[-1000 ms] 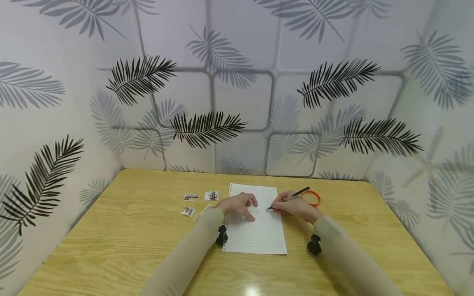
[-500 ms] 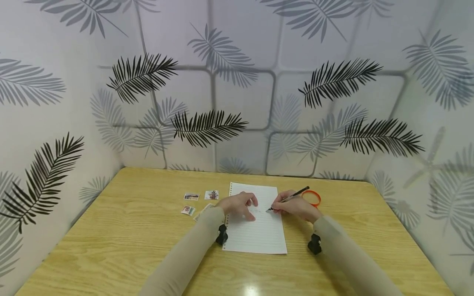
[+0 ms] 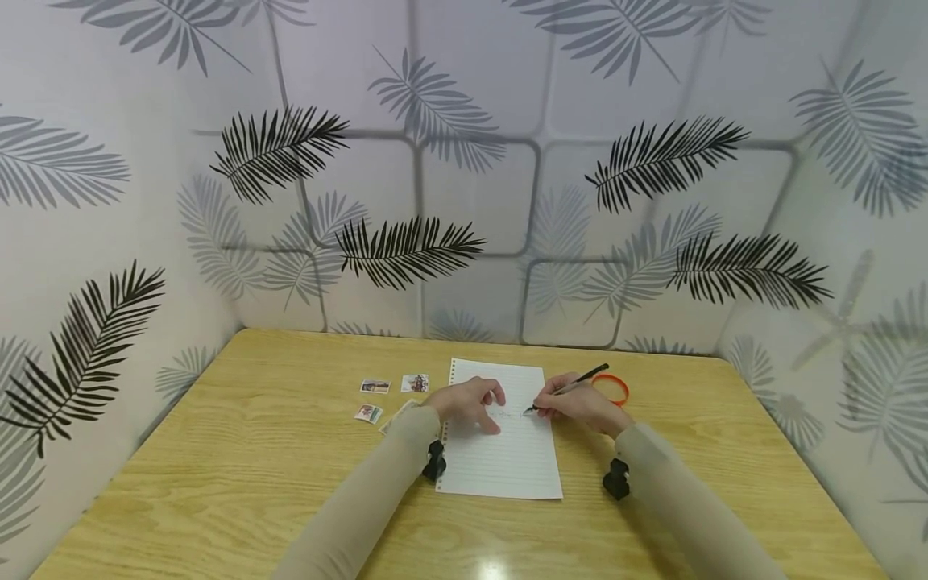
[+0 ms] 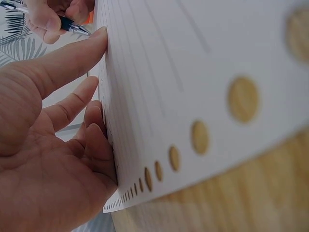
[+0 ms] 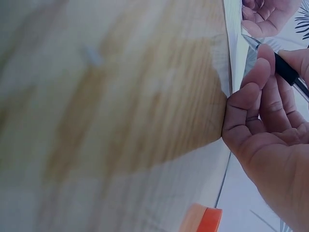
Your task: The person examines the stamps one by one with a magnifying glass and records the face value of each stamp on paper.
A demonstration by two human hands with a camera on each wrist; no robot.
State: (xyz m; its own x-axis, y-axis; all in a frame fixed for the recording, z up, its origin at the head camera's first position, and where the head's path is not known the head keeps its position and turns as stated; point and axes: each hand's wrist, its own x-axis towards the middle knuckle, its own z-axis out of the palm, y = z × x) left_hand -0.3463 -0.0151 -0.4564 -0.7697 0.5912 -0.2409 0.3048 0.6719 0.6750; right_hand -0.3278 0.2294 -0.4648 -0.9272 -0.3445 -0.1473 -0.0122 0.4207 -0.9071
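Observation:
A sheet of lined paper (image 3: 500, 471) with punched holes down its left edge lies on the table. My left hand (image 3: 471, 401) rests on its upper left part, thumb and fingers loosely spread, thumb tip right at the paper in the left wrist view. My right hand (image 3: 582, 407) grips a black pen (image 3: 596, 370) near the sheet's right edge. The pen's tip meets the paper at the end of a faint line of handwriting (image 3: 504, 414). In the right wrist view, the pen (image 5: 287, 70) sits between thumb and fingers, while the little-finger side lies against the table.
Just beyond my right hand lies an orange ring (image 3: 627, 393). Small picture cards (image 3: 375, 387) lie left of the sheet, one partly hidden beneath my left sleeve (image 3: 409, 439). Leaf-patterned walls border the wooden table (image 3: 239, 451) at the back and sides.
The handwriting has grown slightly longer toward the right, and my right hand has shifted a little rightward with the pen. My left hand has stayed in place.

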